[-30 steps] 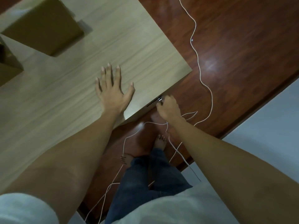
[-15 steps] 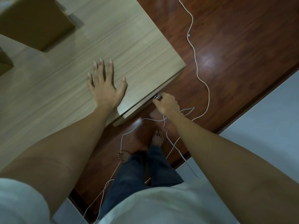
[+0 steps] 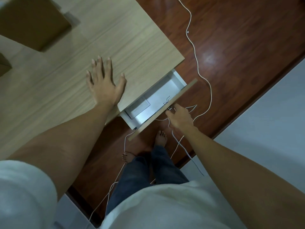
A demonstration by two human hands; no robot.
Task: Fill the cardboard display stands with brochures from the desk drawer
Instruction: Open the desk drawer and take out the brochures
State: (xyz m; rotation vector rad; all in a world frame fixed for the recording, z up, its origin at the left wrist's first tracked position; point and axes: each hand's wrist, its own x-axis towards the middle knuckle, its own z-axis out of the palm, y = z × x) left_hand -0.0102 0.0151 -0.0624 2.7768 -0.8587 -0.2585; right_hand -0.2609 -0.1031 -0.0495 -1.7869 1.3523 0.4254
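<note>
The white-lined desk drawer (image 3: 166,90) with a light wood front panel stands pulled partly out from under the pale wood-grain desk top (image 3: 115,47). Inside it, toward the near end, lies a pale rectangular stack of brochures (image 3: 139,107), flat on the drawer floor. The right hand (image 3: 179,118) pinches the small metal handle (image 3: 169,108) on the outside of the front panel. The left hand (image 3: 105,83) lies flat on the desk top, fingers spread, just beside the drawer opening. Two brown cardboard display stands (image 3: 33,22) sit on the far part of the desk, cut off by the frame's edge. Below is a glossy red-brown wooden floor (image 3: 239,47) with a thin white cable (image 3: 196,63) snaking across it, and a pale grey surface (image 3: 272,121) borders it on the right. The person's bare feet stand under the drawer.
</note>
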